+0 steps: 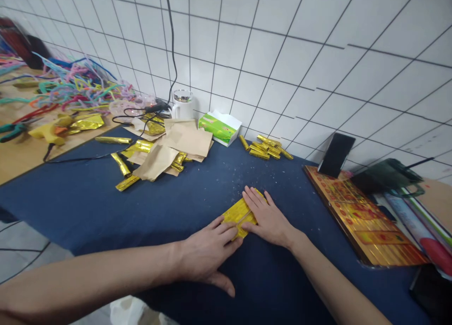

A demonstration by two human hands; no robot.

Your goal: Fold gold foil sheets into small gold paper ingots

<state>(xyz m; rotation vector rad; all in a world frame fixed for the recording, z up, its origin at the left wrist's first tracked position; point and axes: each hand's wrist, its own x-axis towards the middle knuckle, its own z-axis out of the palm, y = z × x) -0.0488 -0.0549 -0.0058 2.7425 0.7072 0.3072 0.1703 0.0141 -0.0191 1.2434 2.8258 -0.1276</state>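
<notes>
A flat piece of gold foil paper point(237, 215) lies on the dark blue table cover, with a seam or stick-like line across it. My left hand point(208, 249) rests on its near left end, fingers stretched and thumb spread apart. On the right end, my right hand point(266, 217) presses down flat with the fingers out. Beyond the hands, several rolled gold foil tubes point(266, 147) are heaped by the wall. More gold rolls and brown paper sheets point(187, 139) are piled at the back left.
Along the wall stand a white mug point(182, 106), a green tissue pack point(219, 127) and a propped phone point(336, 154). A gold-red printed stack point(367, 216) lies at right. At far left are a yellow glue gun point(49, 131), its black cable and tangled coloured pipe cleaners point(77, 85).
</notes>
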